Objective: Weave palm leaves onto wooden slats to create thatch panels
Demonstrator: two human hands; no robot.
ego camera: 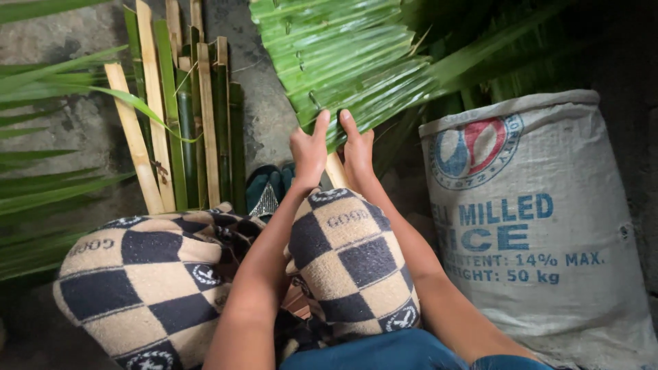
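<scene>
A panel of folded green palm leaves [343, 62] lies ahead of me on the ground, stitched in overlapping strips. My left hand [308, 151] and my right hand [358, 152] rest side by side on its near edge, fingers pressed on the leaf ends. A pale bamboo stick [336, 171] runs under the leaves between my hands. My knees are covered by checked tan and dark blue cloth [343, 253].
Split bamboo slats [181, 116], pale and green, lie in a bundle on the concrete floor at the left. Loose palm fronds [48, 178] spread along the left edge. A full white woven sack [534, 226] stands at the right. A dark sandal [264, 192] lies near my knees.
</scene>
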